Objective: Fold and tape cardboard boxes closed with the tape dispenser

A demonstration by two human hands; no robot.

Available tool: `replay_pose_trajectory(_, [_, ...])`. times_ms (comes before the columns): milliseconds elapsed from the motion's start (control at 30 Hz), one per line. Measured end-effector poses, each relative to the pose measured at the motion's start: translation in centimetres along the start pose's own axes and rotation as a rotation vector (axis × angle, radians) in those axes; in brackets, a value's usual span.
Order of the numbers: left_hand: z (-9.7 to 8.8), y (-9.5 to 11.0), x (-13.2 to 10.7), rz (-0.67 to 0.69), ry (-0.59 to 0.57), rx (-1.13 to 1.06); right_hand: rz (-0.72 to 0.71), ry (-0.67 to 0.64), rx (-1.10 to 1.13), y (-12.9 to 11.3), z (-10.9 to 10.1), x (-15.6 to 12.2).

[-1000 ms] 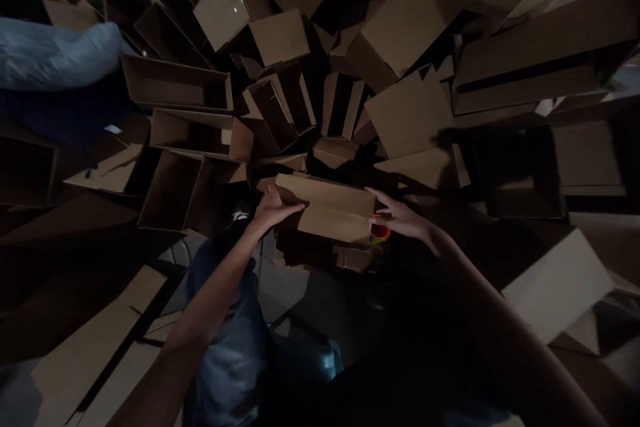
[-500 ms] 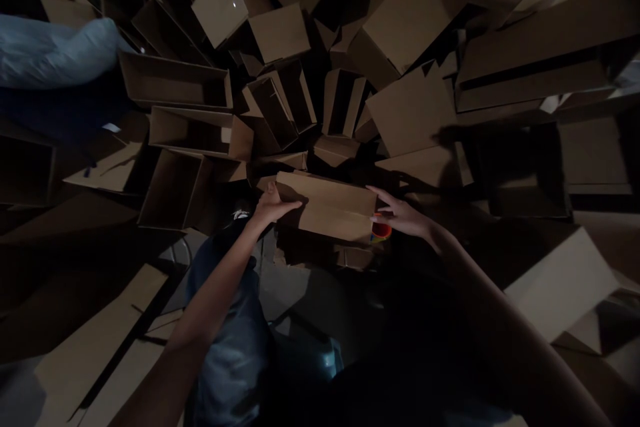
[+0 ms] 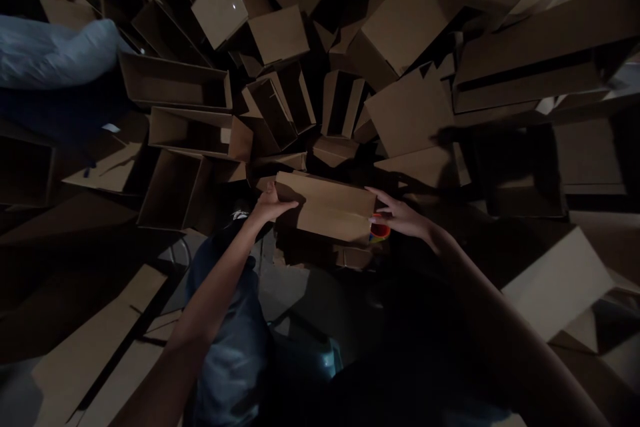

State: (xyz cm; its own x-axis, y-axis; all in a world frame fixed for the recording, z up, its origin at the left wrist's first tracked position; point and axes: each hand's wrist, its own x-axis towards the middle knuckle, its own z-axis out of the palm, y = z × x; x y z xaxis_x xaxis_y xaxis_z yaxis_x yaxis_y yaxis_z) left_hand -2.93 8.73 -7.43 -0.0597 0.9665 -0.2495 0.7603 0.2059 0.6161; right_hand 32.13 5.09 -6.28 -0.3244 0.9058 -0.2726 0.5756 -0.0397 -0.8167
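Observation:
A closed brown cardboard box (image 3: 330,207) lies in front of me, a long seam running across its top face. My left hand (image 3: 274,204) grips its left end, thumb laid flat over the top and the other fingers bent around the edge. At the opposite end, my right hand (image 3: 395,213) steadies the box with fingertips against the right edge, the fingers fairly straight. Just under that hand shows a small round item, orange-red inside with a multicoloured rim (image 3: 380,232), perhaps a tape roll. Under the box, darker cardboard (image 3: 355,257) is partly hidden in shadow.
Many open cardboard boxes (image 3: 190,130) are heaped beyond and to both sides. Flat cardboard (image 3: 100,353) lies at lower left. A person's pale sleeve (image 3: 60,52) reaches in from the left. Below are my jeans-clad leg (image 3: 230,347) and the grey floor (image 3: 295,283). The light is dim.
Almost nothing differs. Both hands stay on the box's two ends, and the view has shifted very slightly.

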Motion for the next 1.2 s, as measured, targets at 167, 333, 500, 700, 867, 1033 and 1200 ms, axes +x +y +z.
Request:
replay_pose_trajectory(167, [-0.7,0.4,-0.3,-0.046,-0.046,0.055,-0.009,0.0,0.004,0.1,0.0,0.0])
replay_pose_trajectory(333, [-0.3,0.1,-0.8,0.04,-0.035,0.037,0.021,-0.013,0.007,-0.4,0.0,-0.1])
replay_pose_trajectory(500, [0.4,0.2,-1.2,0.045,0.003,0.068,0.014,-0.001,-0.004,-0.5,0.0,-0.1])
replay_pose_trajectory(700, [-0.4,1.1,-1.5,-0.005,-0.038,0.038,-0.002,-0.01,0.014,-0.1,0.0,0.1])
replay_pose_trajectory(867, [-1.0,1.6,-1.9,-0.032,-0.045,0.09,-0.002,0.011,0.003,-0.1,0.1,0.1])
replay_pose_trajectory(1033, [-0.8,0.9,-1.4,-0.04,-0.048,0.093,0.006,-0.007,0.018,0.1,0.0,0.1])
replay_pose_trajectory(1200, [-0.7,0.0,-0.7,-0.006,-0.022,0.036,0.025,-0.005,0.008,0.1,0.0,0.0])
